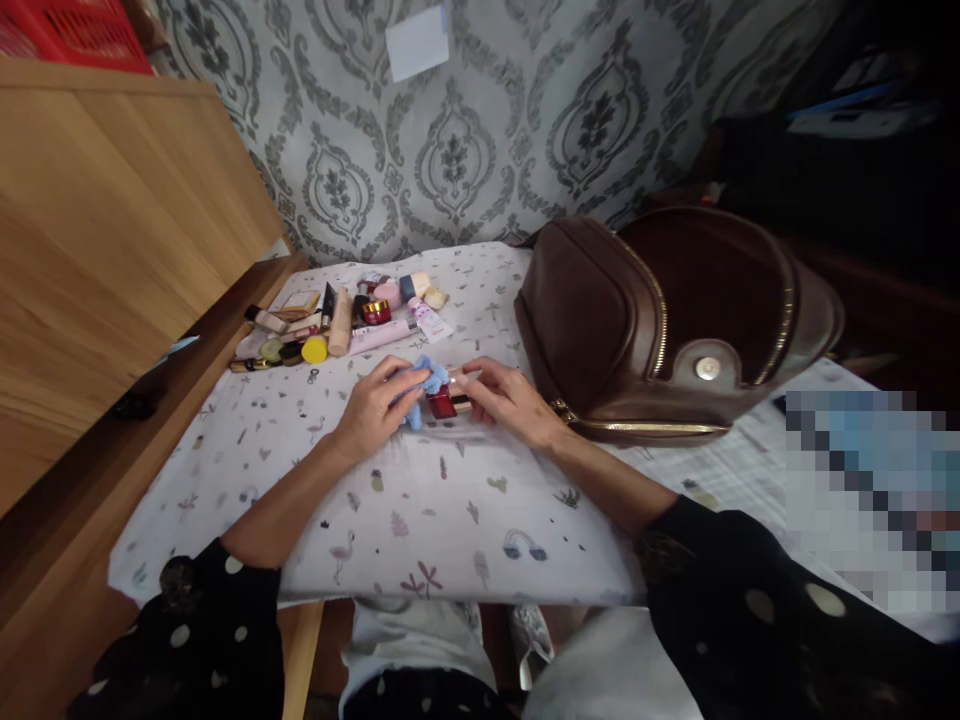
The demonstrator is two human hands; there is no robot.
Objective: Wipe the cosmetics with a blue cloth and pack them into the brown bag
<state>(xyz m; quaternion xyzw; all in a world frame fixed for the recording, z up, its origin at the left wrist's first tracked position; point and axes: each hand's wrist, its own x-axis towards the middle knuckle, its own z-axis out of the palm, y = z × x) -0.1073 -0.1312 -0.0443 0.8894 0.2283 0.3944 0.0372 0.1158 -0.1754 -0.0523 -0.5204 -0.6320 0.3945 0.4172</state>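
The small red item (441,402) lies between both hands over the table (442,530), its long axis seemingly left to right. The left hand's (376,405) fingers pinch a blue cloth (430,374) against it; the right hand's (514,402) fingers grip its right end (neither hand is clearly nearer).

Both bare forearms (289,505) angle inward, hands (379,403) close together, palms down, fingers bent.

A fluffy, crumpled light-blue cloth (430,374), bunched in the left hand (379,404), meets a small, glossy red cosmetic container (440,402) on its ten o'clock side; the right hand (508,398) holds the container from three o'clock.
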